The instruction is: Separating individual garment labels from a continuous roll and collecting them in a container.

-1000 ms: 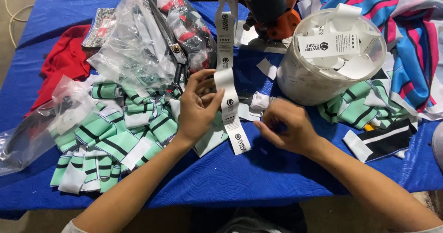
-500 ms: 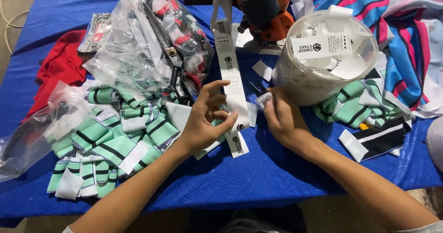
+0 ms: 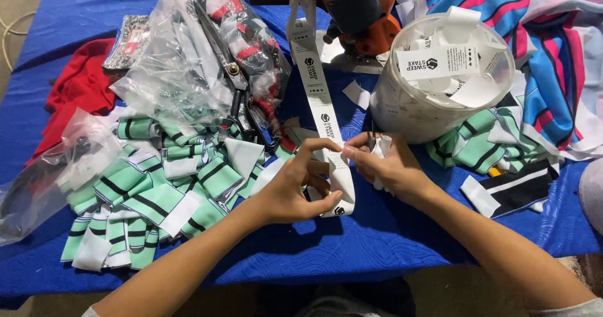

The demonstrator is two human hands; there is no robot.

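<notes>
Head view: left hand (image 3: 290, 191) grip pinches the white label strip (image 3: 320, 100) near the tabletop's (image 3: 389, 248) front edge. Right hand (image 3: 392, 169) grip closed on small scissors (image 3: 372, 140) and cut labels (image 3: 382, 150), beside the white tub (image 3: 408, 113).

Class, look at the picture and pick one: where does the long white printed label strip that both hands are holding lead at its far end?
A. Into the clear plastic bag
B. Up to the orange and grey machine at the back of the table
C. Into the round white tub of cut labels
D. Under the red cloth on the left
B. The long white printed label strip runs from the left hand and right hand up to the orange and grey machine.
</notes>
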